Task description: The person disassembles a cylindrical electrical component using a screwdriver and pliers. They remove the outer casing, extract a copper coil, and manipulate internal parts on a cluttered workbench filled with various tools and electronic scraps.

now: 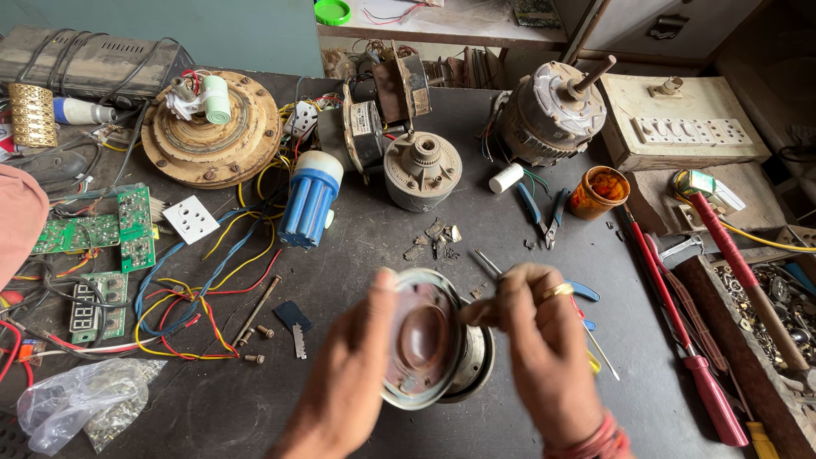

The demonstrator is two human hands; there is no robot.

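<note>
My left hand (353, 374) and right hand (544, 340) grip the round motor end cover (422, 337) between them, its hollow facing me.

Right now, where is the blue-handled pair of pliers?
In the head view, the blue-handled pliers lie on the dark workbench, right of centre, between a small white cylinder and an orange-brown jar, in front of the grey motor.

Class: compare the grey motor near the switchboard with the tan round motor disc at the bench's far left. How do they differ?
The grey metal motor is drum-shaped, with a bare shaft sticking up at a tilt. The tan round motor disc lies flat and wide, carrying a white winding part on top. Both rest on the dark workbench, trailing wires.
</note>
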